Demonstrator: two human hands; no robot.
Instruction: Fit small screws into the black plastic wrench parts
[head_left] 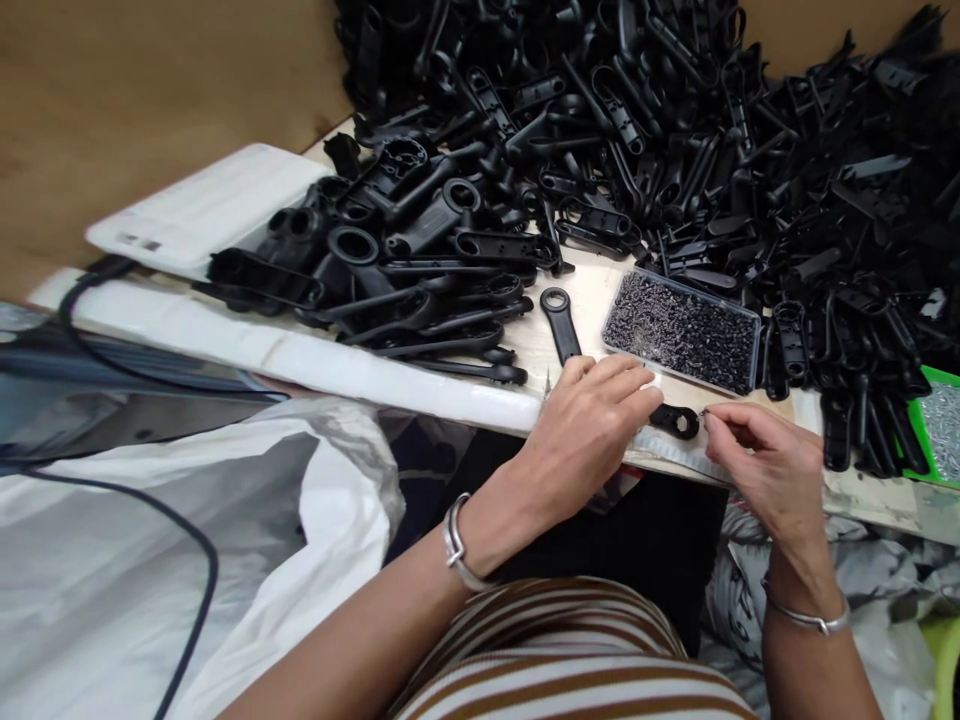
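Okay, left hand (589, 425) fingers hold the black part (675, 421) at the table (592, 278) front edge. Right hand (769, 465) thumb and index pinch a tiny piece (703, 413) beside its exposed end. Clear box (679, 370) of small dark bits sits just behind.

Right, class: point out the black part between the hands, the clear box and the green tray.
Black part (664, 418): head view, body beside its holed end.
Clear box (675, 372): head view, near rim.
Green tray (939, 376): head view, far rim.
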